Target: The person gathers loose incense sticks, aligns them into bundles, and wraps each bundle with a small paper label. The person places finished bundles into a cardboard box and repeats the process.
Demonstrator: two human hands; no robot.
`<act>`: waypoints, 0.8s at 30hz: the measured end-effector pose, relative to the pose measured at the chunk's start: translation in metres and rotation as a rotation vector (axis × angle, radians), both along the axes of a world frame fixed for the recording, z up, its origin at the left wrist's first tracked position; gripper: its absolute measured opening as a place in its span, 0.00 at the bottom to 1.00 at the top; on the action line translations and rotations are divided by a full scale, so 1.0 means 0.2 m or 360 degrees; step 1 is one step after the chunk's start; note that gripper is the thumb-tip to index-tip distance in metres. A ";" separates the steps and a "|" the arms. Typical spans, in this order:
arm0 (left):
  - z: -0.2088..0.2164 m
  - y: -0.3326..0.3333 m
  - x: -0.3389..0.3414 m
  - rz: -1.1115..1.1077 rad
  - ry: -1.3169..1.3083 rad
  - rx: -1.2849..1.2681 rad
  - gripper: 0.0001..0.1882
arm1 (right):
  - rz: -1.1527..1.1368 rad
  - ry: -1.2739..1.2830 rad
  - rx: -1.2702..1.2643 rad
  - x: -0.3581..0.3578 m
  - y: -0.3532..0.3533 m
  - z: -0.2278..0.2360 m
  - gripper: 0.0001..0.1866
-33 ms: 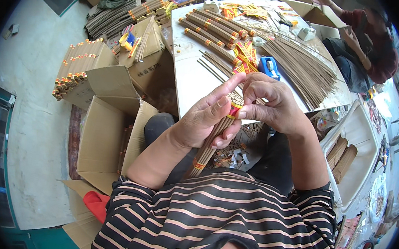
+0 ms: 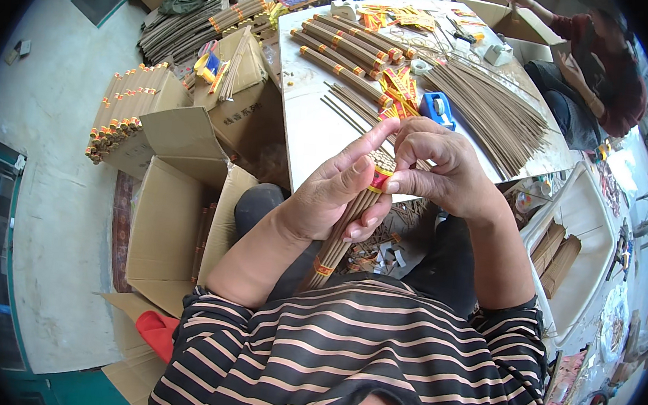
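Observation:
A bundle of brown incense sticks slants up from my lap, its stick ends facing up. My left hand is wrapped round its upper part. A red-and-yellow paper band circles the bundle near the top, and another band sits lower down. My right hand is closed at the top, its thumb pressed to the upper band and its fingers bent above the stick ends. Just beyond my hands, a blue tape dispenser and loose red-and-yellow paper labels lie on the white table.
Finished bundles and a fan of loose sticks lie on the table. An open cardboard box stands left, with stacked bundles beyond. A white tub is at right. Another person sits at far right.
My hands and the bundle keep their places. At the far right, the other person's hands have shifted slightly.

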State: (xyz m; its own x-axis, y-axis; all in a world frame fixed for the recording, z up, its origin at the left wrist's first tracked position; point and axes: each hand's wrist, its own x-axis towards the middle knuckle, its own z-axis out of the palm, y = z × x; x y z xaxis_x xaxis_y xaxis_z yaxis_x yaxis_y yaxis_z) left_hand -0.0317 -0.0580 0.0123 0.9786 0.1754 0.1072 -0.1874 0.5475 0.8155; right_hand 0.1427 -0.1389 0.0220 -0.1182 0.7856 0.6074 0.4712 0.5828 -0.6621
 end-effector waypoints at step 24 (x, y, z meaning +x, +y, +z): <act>-0.06 0.00 0.09 -0.0269 -0.0287 -0.0458 0.35 | 0.0195 0.0453 0.0004 -0.01 0.05 -0.09 0.16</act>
